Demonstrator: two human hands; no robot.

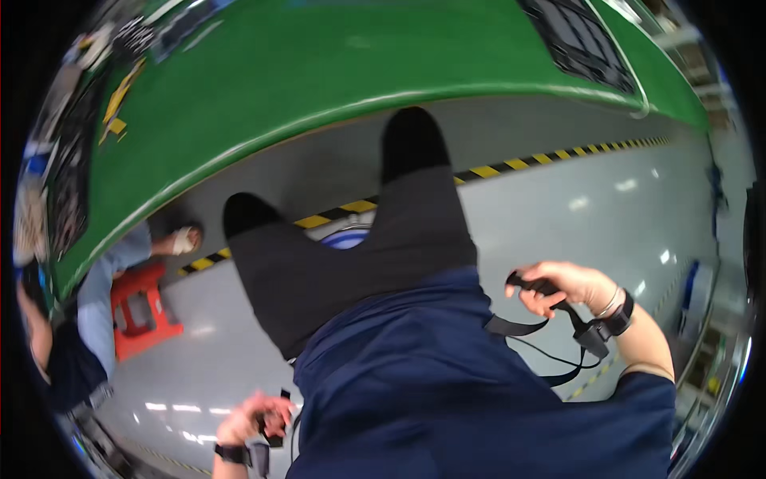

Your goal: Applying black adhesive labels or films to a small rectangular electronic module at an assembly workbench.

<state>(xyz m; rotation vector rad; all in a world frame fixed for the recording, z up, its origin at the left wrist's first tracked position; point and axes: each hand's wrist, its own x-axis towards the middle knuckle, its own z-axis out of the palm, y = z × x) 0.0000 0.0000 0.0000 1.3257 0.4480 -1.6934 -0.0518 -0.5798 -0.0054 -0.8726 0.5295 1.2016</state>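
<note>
Out to the right of my body, my right hand (562, 283) is closed round a black strap (519, 327), whose end shows at the fingertips. A thin black cable and a dark box (592, 339) hang below that wrist, which wears a black band and a bracelet. My left hand (259, 417) is low at my left side, blurred, its fingers curled against a small black piece (275, 437). What that piece is cannot be made out. A black band (231, 453) circles the left wrist too.
A green-topped table (319, 72) curves ahead of my knees, with a black panel-like frame (578, 44) on its right part. A red stool (144, 311) and a seated person (96, 319) are at the left. Yellow-black tape (519, 164) crosses the grey floor.
</note>
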